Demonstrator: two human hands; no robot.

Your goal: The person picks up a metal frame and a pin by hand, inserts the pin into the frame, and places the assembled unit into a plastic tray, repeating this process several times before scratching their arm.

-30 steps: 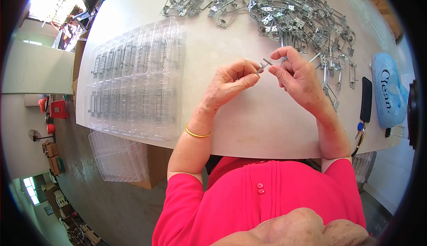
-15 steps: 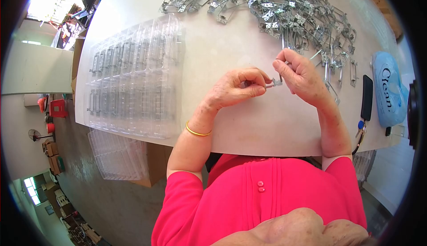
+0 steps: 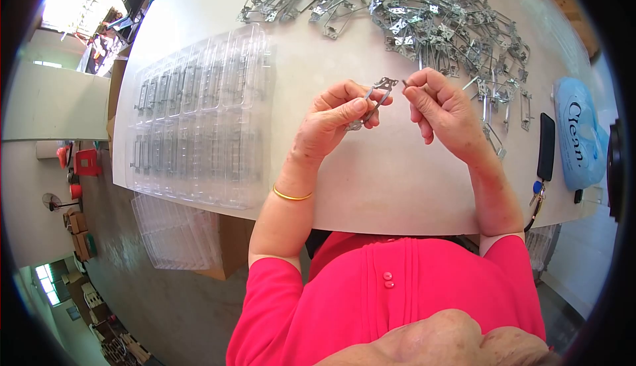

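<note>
My left hand (image 3: 334, 115) pinches a grey metal bracket (image 3: 379, 96) with two thin arms and a plate with holes at its far end. Thumb and fingers close around its middle, above the white table. Just to the right, my right hand (image 3: 440, 104) is closed, its thumb and forefinger pressed around a small dark thin piece (image 3: 404, 83). Only the piece's tip shows near the bracket's plate, and a narrow gap seems to part them. Beyond both hands lies a heap of similar metal brackets (image 3: 424, 18).
Clear plastic trays (image 3: 255, 114) holding rows of metal brackets lie at the left of the white table (image 3: 391, 194). On the right are a black phone-like case (image 3: 546, 146), keys (image 3: 538, 186) and a blue "Clean" package (image 3: 580, 134). More clear trays (image 3: 172, 233) sit below the table edge.
My left hand has turned and lifted the metal bracket, so its plate now shows. My right hand has shifted slightly, its fingertips now beside the plate.
</note>
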